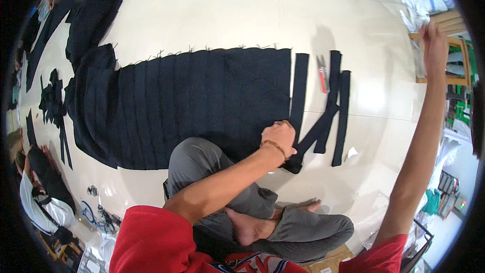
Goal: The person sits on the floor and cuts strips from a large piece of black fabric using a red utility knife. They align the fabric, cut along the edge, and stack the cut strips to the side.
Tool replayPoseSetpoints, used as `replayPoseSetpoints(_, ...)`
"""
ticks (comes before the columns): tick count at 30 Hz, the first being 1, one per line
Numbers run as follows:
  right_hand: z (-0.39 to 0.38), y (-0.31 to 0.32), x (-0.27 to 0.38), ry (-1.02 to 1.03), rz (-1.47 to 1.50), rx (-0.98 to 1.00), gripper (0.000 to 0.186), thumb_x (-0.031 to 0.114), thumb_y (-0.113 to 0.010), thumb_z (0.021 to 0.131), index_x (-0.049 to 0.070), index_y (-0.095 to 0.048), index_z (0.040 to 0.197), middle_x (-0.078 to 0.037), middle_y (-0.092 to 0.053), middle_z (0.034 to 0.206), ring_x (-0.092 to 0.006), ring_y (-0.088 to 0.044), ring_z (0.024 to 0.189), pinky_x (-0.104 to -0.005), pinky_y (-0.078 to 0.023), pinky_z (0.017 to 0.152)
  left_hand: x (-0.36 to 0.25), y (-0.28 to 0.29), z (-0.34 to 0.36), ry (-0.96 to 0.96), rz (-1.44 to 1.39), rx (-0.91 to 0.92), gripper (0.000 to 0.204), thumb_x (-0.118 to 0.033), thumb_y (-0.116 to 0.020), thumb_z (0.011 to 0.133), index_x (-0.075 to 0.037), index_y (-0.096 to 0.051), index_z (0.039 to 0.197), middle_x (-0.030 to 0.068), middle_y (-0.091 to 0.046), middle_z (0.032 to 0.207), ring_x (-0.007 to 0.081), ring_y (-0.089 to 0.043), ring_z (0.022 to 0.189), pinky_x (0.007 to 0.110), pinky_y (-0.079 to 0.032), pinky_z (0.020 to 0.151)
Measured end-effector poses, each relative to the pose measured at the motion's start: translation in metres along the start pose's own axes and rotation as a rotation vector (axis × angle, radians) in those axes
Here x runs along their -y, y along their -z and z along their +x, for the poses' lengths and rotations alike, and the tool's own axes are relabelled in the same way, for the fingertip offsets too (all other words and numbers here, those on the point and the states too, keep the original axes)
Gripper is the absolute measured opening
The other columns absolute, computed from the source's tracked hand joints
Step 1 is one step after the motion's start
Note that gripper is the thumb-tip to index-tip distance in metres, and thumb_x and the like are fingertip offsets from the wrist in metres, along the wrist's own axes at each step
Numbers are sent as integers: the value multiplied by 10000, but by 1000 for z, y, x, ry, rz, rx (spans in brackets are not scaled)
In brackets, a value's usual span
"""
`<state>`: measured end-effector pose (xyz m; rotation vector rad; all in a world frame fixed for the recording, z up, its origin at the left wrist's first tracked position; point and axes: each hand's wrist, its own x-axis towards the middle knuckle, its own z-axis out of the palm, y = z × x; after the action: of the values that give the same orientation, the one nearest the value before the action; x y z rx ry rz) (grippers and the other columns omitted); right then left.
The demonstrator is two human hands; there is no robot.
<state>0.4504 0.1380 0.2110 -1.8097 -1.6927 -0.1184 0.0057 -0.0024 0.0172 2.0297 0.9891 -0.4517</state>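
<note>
A large piece of black cloth (202, 101) with lengthwise bands and a frayed far edge is spread across the floor in front of me. My left hand (279, 136), a brown bracelet at its wrist, is closed on the cloth's near right corner; its fingertips are partly hidden. Along the cloth's right edge lies a narrow black strip (300, 78). More black strips (343, 121) lie to the right, some crossing. Between them are small scissors (323, 76) with red handles. Off to the far right, my right hand (435, 45) is raised with fingers stretched out, nothing visible in it.
A wooden frame (454, 65) and white bundles (429, 0) stand on the far right. Bunched black cloth (93, 20) and black scraps (52, 96) lie at the left. My crossed legs (303, 227) are near the cloth. Another person (45, 187) sits at the left edge.
</note>
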Motion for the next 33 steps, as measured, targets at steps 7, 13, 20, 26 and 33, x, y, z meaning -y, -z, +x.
replayPoseSetpoints(7,-360,128,30,-891,273,-114,347,326,-529,1055,65,-583,833,-42,-597,768,-140,-587,738,-295,-504,706,20,40,-16,-35,48,-21,386,-323,-781,799,-47,-737,1065,197,-718,1111,383,-690,1056,467,-569,901)
replayPoseSetpoints(13,-692,260,72,-1551,284,-426,276,281,-573,1000,58,-600,841,-68,-628,750,-170,-635,664,-332,-570,629,40,-8,-17,-288,-18,-417,261,-271,-733,823,-52,-687,958,163,-687,947,376,-652,960,466,-524,861)
replayPoseSetpoints(20,-807,290,91,-1737,121,-367,399,341,-479,988,33,-676,1149,-112,-701,1110,-206,-686,894,-458,-496,847,96,-16,-57,-188,189,-621,382,-211,-816,757,-42,-624,1041,170,-599,1095,389,-574,1090,471,-493,915)
replayPoseSetpoints(26,-850,365,135,-1586,19,-635,338,168,-600,874,50,-704,1173,-128,-655,1287,-280,-704,847,-431,-545,791,70,-40,-94,-243,195,-568,279,-237,-768,801,-23,-648,935,152,-679,884,348,-665,871,439,-529,801)
replayPoseSetpoints(33,-823,375,177,-1501,-522,-493,373,85,-688,778,38,-702,1148,-176,-735,891,-236,-711,663,-368,-549,616,66,-43,-142,-339,259,-662,224,-230,-750,804,-22,-666,811,111,-693,733,315,-676,712,418,-516,734)
